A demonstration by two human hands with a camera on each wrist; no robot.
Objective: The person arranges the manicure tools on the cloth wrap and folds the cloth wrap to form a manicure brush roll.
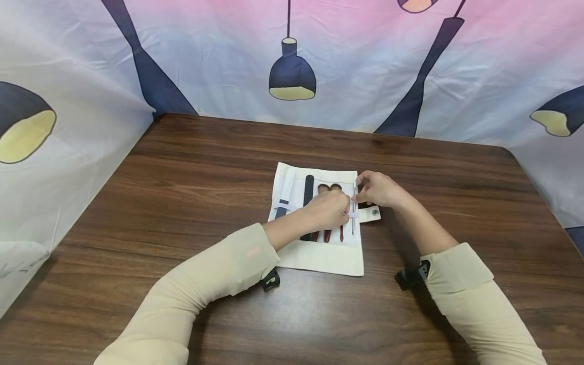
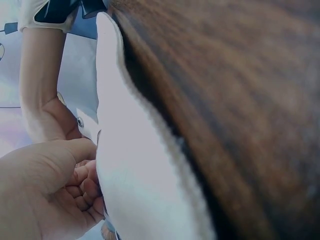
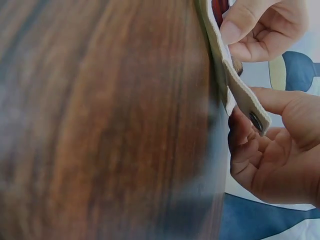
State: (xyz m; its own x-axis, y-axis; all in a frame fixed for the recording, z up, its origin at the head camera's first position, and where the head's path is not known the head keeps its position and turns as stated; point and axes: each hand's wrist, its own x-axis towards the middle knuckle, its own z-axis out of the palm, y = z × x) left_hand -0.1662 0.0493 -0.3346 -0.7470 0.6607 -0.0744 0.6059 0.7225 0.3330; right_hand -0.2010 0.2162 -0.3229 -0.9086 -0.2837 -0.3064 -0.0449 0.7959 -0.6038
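two hands (image 1: pixel 328 209) (image 1: pixel 378 188), one cloth pouch (image 1: pixel 319 256), one black strip (image 1: pixel 308 188), two brush heads (image 1: pixel 323 188) (image 1: pixel 336 186)

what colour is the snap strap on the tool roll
Cream; the snap strap shows best in the head view.

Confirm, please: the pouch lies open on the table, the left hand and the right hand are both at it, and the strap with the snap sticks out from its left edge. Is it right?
Only the edge is wrong: the strap with the snap sticks out from the pouch's right edge, as the head view shows.
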